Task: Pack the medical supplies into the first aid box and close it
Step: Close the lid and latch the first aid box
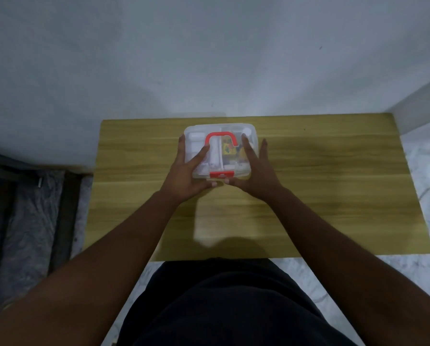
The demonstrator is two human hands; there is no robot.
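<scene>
A clear plastic first aid box with a red handle and a red front latch stands on the wooden table, its lid down. White supplies and a yellow packet show through the lid. My left hand lies on the lid's left part with straight fingers, its thumb at the front edge by the latch. My right hand lies on the right part the same way, thumb tip at the front edge.
The wooden table stands against a white wall. A marble-patterned floor shows to the right, and a dark grey mat or bedding lies to the left.
</scene>
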